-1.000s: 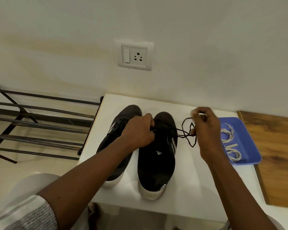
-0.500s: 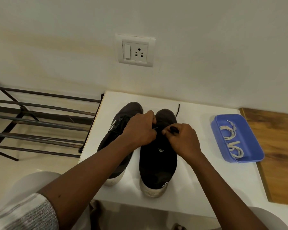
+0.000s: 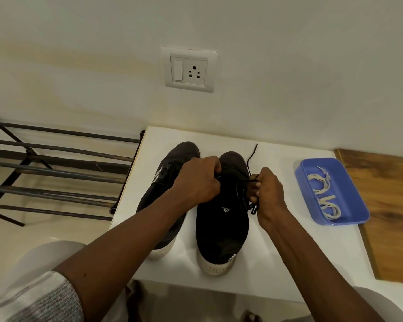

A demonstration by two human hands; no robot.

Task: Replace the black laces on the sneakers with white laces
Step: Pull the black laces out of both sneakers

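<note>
left hand (image 3: 197, 182): fingers curled, clamped on the right sneaker (image 3: 221, 228) at its lacing area. A thin dark strand ran by the fingertips, but whether they pinched it was hidden.
right hand (image 3: 269, 194): fingers curled, grasping the black lace (image 3: 251, 156) just beside the right sneaker's outer edge.
black lace: 1 short strand ran from the sneaker's upper into the right fingers. A small bunch hung under the hand at the shoe's side, and 1 free end lay on the table pointing toward the wall.
right sneaker: black with a white sole, small white logo on the tongue, heel toward the camera, flat on the white table (image 3: 265, 263).
left sneaker (image 3: 163, 194): same kind, close beside the right one on its left, partly covered by the left forearm. Its laces could not be told.
white laces (image 3: 323, 194): loosely looped inside the blue tray (image 3: 299, 180), untouched.
blue tray: on the table's right part, apart from the shoes, its right side against a wooden board (image 3: 386, 205).
shoe rack (image 3: 56, 159): dark metal bars, left of the table.
wall socket (image 3: 188, 69): 1 switch and 1 outlet, on the wall above the shoes.
sleeve (image 3: 33, 298): grey knit, on the left arm at the bottom left.
</note>
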